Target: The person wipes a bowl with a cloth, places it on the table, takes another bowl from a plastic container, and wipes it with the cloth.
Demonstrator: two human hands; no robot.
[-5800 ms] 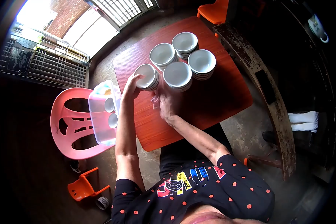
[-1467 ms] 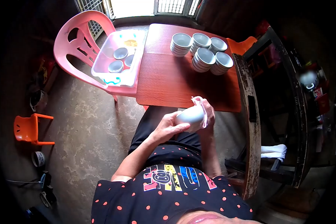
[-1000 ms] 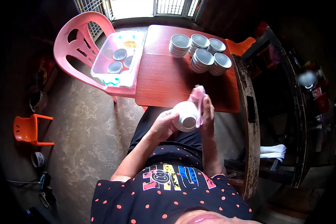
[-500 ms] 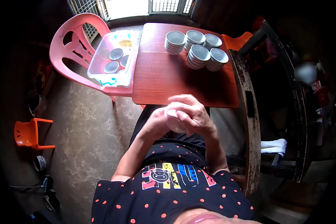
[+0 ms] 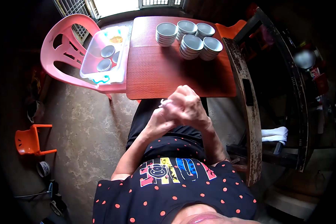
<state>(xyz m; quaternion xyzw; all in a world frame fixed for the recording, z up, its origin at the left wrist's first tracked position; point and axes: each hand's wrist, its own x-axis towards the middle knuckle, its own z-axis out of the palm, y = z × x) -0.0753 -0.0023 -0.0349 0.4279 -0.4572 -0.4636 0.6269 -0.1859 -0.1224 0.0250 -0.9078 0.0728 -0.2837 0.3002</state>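
Note:
Both hands are pressed together in front of my belly, just short of the table's near edge. My left hand lies low and to the left, its fingers mostly covered. Over it closes my right hand, with fingers curled. A small white crumpled piece pokes out between them; whether it is cloth or paper I cannot tell. Anything else in the grip is hidden. On the red table beyond stand several stacks of grey-white bowls. A clear plastic tub to the left holds a few more bowls.
The tub rests on a pink plastic chair against the table's left side. A worn wooden frame runs along the right, with a white cloth beyond it. A small orange chair stands on the floor at left.
My hands have turned and closed tighter together. The pale rounded thing that showed between them is now mostly covered. The camera view has shifted a little, while the bowls stay put.

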